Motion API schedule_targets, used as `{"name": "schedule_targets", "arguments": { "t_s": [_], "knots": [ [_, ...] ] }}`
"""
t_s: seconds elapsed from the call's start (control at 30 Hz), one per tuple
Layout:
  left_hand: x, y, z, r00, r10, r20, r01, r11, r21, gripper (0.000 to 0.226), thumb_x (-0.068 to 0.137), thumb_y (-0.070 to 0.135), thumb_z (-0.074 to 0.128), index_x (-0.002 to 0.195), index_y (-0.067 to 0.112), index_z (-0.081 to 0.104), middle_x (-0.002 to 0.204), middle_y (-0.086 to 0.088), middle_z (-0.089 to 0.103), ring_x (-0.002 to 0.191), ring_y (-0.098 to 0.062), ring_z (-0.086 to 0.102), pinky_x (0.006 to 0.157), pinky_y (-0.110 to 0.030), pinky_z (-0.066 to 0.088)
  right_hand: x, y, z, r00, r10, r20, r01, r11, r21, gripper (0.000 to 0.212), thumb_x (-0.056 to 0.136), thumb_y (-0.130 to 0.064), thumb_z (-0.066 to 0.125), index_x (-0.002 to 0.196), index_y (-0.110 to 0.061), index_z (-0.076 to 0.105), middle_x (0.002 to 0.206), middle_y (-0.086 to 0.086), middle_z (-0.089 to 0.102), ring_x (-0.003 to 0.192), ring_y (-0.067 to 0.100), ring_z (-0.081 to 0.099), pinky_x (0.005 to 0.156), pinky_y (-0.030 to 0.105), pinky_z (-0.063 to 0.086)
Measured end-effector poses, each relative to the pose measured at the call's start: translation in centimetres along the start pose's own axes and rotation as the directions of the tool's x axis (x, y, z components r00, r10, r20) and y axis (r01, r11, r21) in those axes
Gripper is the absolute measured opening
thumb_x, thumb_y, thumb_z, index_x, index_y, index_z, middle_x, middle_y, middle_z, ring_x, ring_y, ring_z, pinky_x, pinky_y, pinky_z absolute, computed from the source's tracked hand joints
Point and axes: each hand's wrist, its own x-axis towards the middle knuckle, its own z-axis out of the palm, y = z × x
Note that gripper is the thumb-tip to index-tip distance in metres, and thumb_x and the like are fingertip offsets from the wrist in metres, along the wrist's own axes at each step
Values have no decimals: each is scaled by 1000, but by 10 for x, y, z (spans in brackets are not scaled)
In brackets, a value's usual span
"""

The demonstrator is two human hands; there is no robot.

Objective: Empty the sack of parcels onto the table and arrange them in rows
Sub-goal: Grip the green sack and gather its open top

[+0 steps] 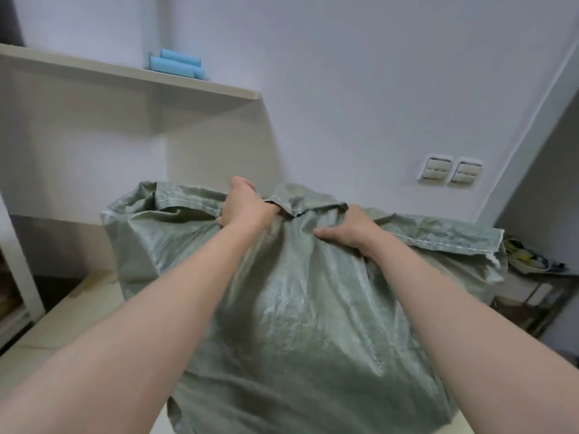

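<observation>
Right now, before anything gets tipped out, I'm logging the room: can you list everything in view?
sack: one, grey-green woven, on the table in the middle, mouth at the far side
table: one, pale, under the sack
shelf: one, off-white, on the wall at upper left
rolls: at least two, light blue, lying on the shelf
switches: two, white, on the wall at right
rack: one, dark frame, far right, with mixed clutter on top
parcels: none in sight
hands: left and right, both gripping the sack's fabric near its mouth
</observation>
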Motion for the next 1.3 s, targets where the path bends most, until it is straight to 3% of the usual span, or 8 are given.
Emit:
{"name": "schedule_targets", "arguments": {
  "t_s": [0.13,0.27,0.4,0.53,0.63,0.77,1.03,1.3],
  "knots": [
    [-7,-6,-12,998,-61,27,37,838,545,109,56,59,85,142,19,32,147,-18,31,138,-39,25,114,-58,20,-2,9,2,978,166,-124,-198,926,-322,58,85,-56,61,122,-12,57,132,16,55,125,36,47,99,45,42],
    [-8,-35,-23,989,-144,26,75,656,751,81,76,64,66,143,25,42,161,-18,2,145,-46,-10,105,-74,-7,-3,14,-1,926,314,-209,-369,868,-332,47,93,-45,52,127,-13,55,138,20,47,130,42,37,104,63,31],
    [-4,-48,-28,964,-255,75,168,804,570,59,89,54,47,135,17,49,150,-17,39,143,-46,17,109,-72,-3,-23,6,-12,968,186,-171,-172,981,92,41,102,-30,44,127,0,57,131,18,58,122,34,54,98,32,42],
    [-18,-35,-28,906,-241,348,79,904,421,149,46,95,56,152,19,-15,160,-16,16,144,-44,20,113,-68,7,-33,-1,-5,947,272,-170,-70,693,718,21,97,-17,52,108,-2,61,108,15,67,99,31,64,94,44,53],
    [-30,-36,-29,931,-301,208,137,814,564,118,80,64,63,152,20,-20,160,-20,9,145,-46,5,115,-63,0,-43,-2,-3,955,282,-90,-70,512,856,12,95,-13,55,90,-4,61,98,18,68,91,34,68,87,52,55],
    [-36,-30,-32,956,-259,138,135,806,576,55,91,49,55,135,17,48,142,-15,45,137,-41,28,110,-67,14,-47,0,5,965,229,-127,0,485,874,13,91,-16,59,83,-6,61,86,16,63,83,28,63,87,50,54],
    [-33,-17,-42,975,-83,208,145,942,-303,35,102,30,47,127,10,59,119,-7,56,104,-26,52,82,-24,38,-45,-11,-7,978,119,-168,116,358,927,8,90,-19,57,96,-15,61,106,18,66,103,34,63,100,57,46],
    [-21,42,-56,992,74,103,3,796,-605,25,97,38,49,89,34,72,102,6,72,107,-26,62,105,-46,42,-31,-60,-62,928,4,-372,367,150,918,10,100,-6,48,108,-4,54,94,15,64,82,25,65,75,36,58]
  ]
}}
